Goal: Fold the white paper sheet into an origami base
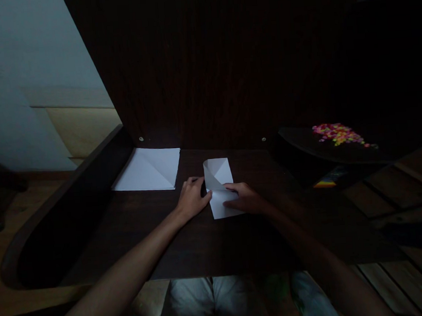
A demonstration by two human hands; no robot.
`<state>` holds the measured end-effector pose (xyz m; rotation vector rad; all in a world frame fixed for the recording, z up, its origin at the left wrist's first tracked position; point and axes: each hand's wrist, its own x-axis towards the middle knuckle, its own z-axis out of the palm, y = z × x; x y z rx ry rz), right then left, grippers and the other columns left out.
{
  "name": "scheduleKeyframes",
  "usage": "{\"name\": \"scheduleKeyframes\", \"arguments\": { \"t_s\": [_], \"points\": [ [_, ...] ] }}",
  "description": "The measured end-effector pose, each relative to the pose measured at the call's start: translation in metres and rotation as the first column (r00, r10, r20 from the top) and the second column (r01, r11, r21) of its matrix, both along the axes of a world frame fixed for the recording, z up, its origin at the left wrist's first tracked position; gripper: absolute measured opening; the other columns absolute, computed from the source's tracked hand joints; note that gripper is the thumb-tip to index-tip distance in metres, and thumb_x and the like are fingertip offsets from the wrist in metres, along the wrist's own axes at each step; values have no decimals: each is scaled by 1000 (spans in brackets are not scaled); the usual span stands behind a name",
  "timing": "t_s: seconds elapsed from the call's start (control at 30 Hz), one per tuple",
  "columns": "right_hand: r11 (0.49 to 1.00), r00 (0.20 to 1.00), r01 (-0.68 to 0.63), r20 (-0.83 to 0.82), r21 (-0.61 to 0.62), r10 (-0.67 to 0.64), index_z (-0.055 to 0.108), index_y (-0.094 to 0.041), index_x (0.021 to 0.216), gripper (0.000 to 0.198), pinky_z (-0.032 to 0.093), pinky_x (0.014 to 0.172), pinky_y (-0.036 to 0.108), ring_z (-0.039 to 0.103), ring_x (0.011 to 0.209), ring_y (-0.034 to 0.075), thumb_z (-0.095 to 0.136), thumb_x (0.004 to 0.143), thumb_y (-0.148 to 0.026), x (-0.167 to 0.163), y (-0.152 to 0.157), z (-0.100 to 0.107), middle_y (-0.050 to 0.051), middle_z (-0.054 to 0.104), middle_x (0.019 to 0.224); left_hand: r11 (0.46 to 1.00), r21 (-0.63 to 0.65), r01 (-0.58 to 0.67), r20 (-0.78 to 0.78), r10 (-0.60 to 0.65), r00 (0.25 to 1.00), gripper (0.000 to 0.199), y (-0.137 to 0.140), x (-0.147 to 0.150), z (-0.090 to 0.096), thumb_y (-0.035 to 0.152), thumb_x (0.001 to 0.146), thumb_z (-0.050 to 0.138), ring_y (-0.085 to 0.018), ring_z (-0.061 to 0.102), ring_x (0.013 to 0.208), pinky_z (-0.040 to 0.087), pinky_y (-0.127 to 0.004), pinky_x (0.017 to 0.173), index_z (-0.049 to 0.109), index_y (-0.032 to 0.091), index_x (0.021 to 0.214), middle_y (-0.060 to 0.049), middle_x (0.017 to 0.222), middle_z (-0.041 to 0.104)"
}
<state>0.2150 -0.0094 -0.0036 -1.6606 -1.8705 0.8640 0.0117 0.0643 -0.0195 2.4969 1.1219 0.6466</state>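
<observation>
A folded sheet of white paper (222,208) lies on the dark desk in front of me, with a raised flap curling over its upper left part and creases across it. My left hand (192,198) is at its left edge, fingers bent and thumb against the paper. From the right, my right hand (249,199) grips the paper around the fold, its fingers partly over the surface. A stack of white paper sheets (149,170) with diagonal crease lines rests farther back on the left.
Behind the desktop (160,249) rises a dark wooden panel (204,71). A raised side board (72,208) bounds the left. On a dark ledge at right sits a pile of small colourful pieces (340,134), above a rainbow-striped item (326,183). The scene is dim.
</observation>
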Motion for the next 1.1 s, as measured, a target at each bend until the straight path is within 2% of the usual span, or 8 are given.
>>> {"name": "scheduleKeyframes", "arguments": {
  "t_s": [0.17,0.4,0.53,0.67,0.83,0.97,1.1],
  "points": [
    [998,999,-2,-38,-66,-1,64,-17,123,52,51,90,38,65,101,26,72,71,-18,0,-2,7,7,71,111,1000,23,17,-8,-17,1000,31,1,2,-1,24,86,57,-28,51,116,41,-43,100,60,13,115,-12,115,66],
    [997,995,-43,-95,-66,37,63,-19,125,54,49,93,39,64,106,26,71,71,-19,0,-2,8,7,68,120,1000,25,11,-16,-10,1000,31,3,2,-2,23,88,55,-28,51,116,41,-41,99,60,13,117,-12,115,67],
    [996,996,-19,-88,-87,11,61,-17,128,58,49,94,41,63,108,28,72,72,-21,3,-4,4,9,67,121,999,23,47,-23,-46,999,32,3,1,-2,23,90,52,-28,49,118,40,-43,100,59,16,121,-9,122,65],
    [999,999,11,-42,-46,-13,60,-20,130,59,47,99,44,61,112,29,73,72,-24,5,-6,-6,7,67,124,995,16,97,-6,-97,995,34,3,-2,-2,20,90,49,-28,48,120,39,-45,102,55,16,124,-9,125,63],
    [997,997,-59,-39,58,62,57,-21,134,57,39,109,45,54,126,27,65,77,-22,5,-9,-17,6,57,138,987,-8,158,55,-158,986,47,-1,-9,-1,18,86,51,-29,49,119,41,-48,101,45,14,133,-14,127,58],
    [988,994,-111,6,104,111,55,-22,135,56,35,113,47,48,132,27,59,79,-18,1,-12,-16,5,49,145,978,0,206,136,-204,969,61,-4,-13,1,16,80,53,-30,48,121,42,-49,103,37,12,139,-16,132,52],
    [977,987,-160,43,144,156,51,-23,139,57,33,115,46,41,137,24,55,83,-16,-3,-15,-15,5,45,148,955,156,251,213,-280,936,83,-1,-22,18,7,70,48,-31,36,135,34,-52,111,21,11,148,-19,149,36]
  ]
}}
